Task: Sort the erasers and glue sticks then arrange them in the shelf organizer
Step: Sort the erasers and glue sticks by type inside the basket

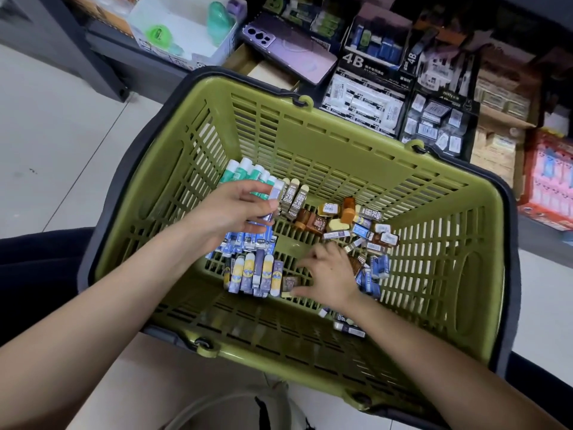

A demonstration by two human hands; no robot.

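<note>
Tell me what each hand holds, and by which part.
The left hand pinches a purple-white stick by its lower half, its top end free. The right hand rests spread fingers on loose erasers and grips nothing.

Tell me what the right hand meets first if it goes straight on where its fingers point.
Likely the small dark eraser just left of the right hand, beside the yellow-and-blue glue sticks; depth is unclear.
</note>
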